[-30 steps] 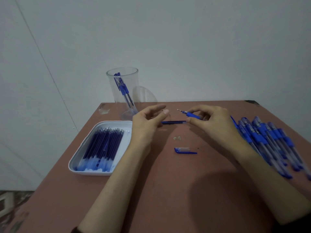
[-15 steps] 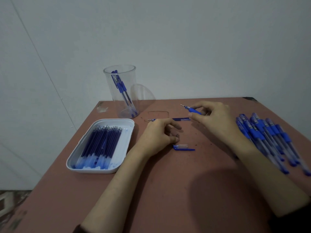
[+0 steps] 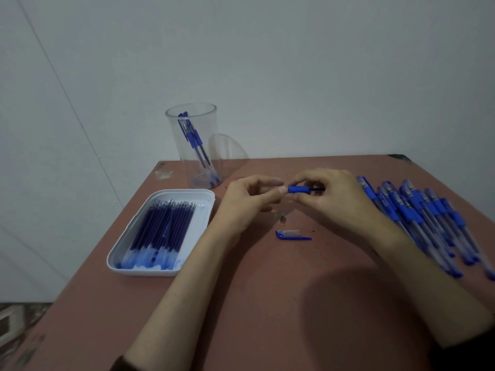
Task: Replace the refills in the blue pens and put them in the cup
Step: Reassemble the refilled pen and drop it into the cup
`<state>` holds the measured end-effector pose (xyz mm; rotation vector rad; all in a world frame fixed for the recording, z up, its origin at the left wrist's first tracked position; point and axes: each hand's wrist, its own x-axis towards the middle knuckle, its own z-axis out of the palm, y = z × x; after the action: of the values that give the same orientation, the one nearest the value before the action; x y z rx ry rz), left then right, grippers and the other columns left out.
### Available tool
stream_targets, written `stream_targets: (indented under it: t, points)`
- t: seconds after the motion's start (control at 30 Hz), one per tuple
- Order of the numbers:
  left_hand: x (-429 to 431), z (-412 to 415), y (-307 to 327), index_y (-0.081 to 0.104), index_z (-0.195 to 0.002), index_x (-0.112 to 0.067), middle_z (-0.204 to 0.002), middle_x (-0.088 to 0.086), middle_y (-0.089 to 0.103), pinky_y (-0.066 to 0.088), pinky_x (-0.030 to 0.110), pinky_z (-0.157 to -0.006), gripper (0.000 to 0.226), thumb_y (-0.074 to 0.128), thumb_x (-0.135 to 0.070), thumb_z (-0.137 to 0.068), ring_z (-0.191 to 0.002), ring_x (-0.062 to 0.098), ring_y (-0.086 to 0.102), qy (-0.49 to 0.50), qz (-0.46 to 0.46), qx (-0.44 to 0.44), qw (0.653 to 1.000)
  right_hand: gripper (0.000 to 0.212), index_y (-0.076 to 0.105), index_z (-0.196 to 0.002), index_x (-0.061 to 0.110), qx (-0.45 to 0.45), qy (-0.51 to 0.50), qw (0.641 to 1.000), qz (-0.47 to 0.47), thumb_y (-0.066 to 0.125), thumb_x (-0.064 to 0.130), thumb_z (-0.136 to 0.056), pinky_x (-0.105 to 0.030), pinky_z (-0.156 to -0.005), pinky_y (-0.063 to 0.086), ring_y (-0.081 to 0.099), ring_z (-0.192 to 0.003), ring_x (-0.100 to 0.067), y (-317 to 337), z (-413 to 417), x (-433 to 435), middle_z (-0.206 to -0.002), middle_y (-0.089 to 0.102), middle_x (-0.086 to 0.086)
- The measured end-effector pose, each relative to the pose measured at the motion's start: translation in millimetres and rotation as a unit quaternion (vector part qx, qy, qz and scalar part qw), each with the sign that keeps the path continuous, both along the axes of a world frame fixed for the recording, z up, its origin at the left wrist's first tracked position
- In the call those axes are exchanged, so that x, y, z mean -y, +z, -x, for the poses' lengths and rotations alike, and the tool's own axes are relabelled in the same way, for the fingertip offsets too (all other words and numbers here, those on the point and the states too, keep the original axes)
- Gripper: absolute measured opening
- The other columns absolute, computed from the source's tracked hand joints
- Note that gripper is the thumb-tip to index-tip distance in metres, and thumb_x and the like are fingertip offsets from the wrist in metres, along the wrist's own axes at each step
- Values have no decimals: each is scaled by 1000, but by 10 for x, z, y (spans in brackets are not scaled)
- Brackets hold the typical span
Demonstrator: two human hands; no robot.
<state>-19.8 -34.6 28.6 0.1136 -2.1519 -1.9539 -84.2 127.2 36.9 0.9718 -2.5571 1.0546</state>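
Here we see both hands meeting above the middle of the table (image 3: 267,303), over its far half. The right hand (image 3: 334,202) grips a pen (image 3: 298,189) by its blue sleeve, its fingers (image 3: 305,180) curled over the barrel so that most of the pen is hidden. The left hand (image 3: 249,202) comes in from the other side, its fingers (image 3: 270,183) bent, with thumb and forefinger pinched at the pen's left end. What exactly sits between those fingertips we cannot tell. The pen lies level, off the table.

Just below the hands a small metal piece (image 3: 282,218) rests on the table, and a little nearer to us lies a cap (image 3: 292,235) with a blue clip.

The clear cup (image 3: 174,145) stands upright near the far left corner, apart from the hands, and a few standing pens (image 3: 194,140) lean inside it. Just nearer than the cup, along the left edge, we see a white tray (image 3: 184,192) packed with refills (image 3: 160,231) lying side by side. A heap of pens (image 3: 417,218) spreads along the right edge, just beside the right wrist.
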Motion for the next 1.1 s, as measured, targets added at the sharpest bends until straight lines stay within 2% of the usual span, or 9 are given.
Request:
stream_targets:
  t: [0.1,0.2,0.33,0.43,0.7,0.83,0.93,1.0,1.1]
  points:
    - [15,9,-6,71,-84,-20,-73,-5,71,51,17,-67,11,70,-9,-82,-72,7,65,10,16,-1,1000,13,71,-93,33,-12,8,1000,-8,73,27,-81,-37,-80,50,57,-86,-7,4,-1,-5,-88,67,12]
    - [48,22,-8,71,-83,-17,-69,-2,69,51,17,-67,12,70,-6,-82,-68,4,63,37,18,-6,999,15,72,-94,30,-26,-12,999,-21,72,24,-80,-38,-81,48,56,-87,-12,6,53,-32,-89,68,8]
    - [95,31,17,70,-87,-12,-72,-1,67,51,14,-63,11,65,-3,-85,-64,2,62,83,-11,-6,996,14,72,-90,30,-51,-62,996,-28,71,20,-79,-35,-76,46,54,-81,-13,15,148,-117,-79,64,10]
    - [167,41,38,71,-83,-12,-63,-3,64,52,16,-64,15,62,0,-86,-65,8,61,120,-62,-24,991,15,72,-87,28,-61,-83,995,-10,69,16,-79,-36,-74,47,53,-74,-12,28,185,-170,-70,60,16]
    - [377,131,71,69,-79,-1,-54,1,56,42,14,-49,15,57,7,-82,-48,6,50,227,-109,-91,963,17,74,-92,26,-47,-140,989,1,70,15,-80,-38,-75,48,53,-72,-12,-3,286,-240,-73,61,12]
    - [460,348,69,72,-78,-15,-67,5,67,53,25,-67,16,62,-2,-80,-62,13,60,214,56,-53,974,17,74,-92,27,-50,-137,989,11,71,15,-79,-31,-70,44,51,-68,-9,-12,282,-235,-74,62,11]
    - [470,496,81,72,-90,-9,-71,2,66,54,26,-71,13,62,-5,-85,-66,11,60,168,160,-10,973,17,74,-92,27,-54,-129,990,9,70,15,-80,-33,-72,44,51,-68,-8,-5,276,-217,-76,62,12]
    - [492,558,85,71,-95,-9,-76,1,65,49,21,-66,14,61,-6,-86,-68,8,58,127,257,9,958,18,74,-94,27,-55,-127,990,9,70,15,-81,-30,-71,41,50,-69,-6,-4,275,-218,-77,61,13]
    - [528,614,140,70,-106,-12,-87,4,66,45,17,-65,23,58,-6,-86,-75,12,59,42,409,50,910,17,74,-94,26,-56,-126,990,12,70,15,-81,-28,-70,39,50,-70,-8,-13,276,-212,-77,60,12]
